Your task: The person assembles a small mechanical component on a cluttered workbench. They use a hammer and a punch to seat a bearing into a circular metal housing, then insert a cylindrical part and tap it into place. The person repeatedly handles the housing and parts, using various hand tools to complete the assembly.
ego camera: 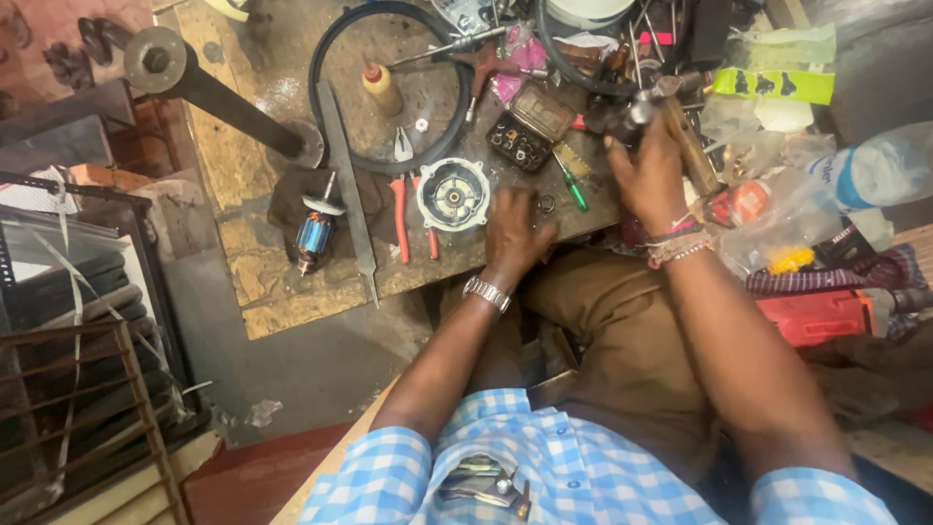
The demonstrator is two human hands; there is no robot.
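Wooden workbench (292,292) is seen from above, cluttered w/ tools and motor parts. A black belt loop (326,58) lies at centre; a long flat file (348,185) is laid lengthwise beside it.

Progress, judged: disassembly appears well advanced. Round motor end cover (453,193) is off and lies open-face up on the bench; armature (315,236) w/ copper winding lies apart, left of the file. Reassembly not evident. Red-handled pliers (400,222) are set between file and cover.

Hands are apart. Left hand (515,233) rests curled on the bench edge, just right of the cover; whether anything is pinched cannot be told. Right hand (649,175) is clamped on a metal cylindrical part (637,112), held above the clutter.

Containers: small open case (528,128) holds dark bits/sockets in rows. Small squeeze bottle (381,87) stands upright inside the belt loop; contents not visible. Green-handled screwdriver (571,185) lies between the hands.
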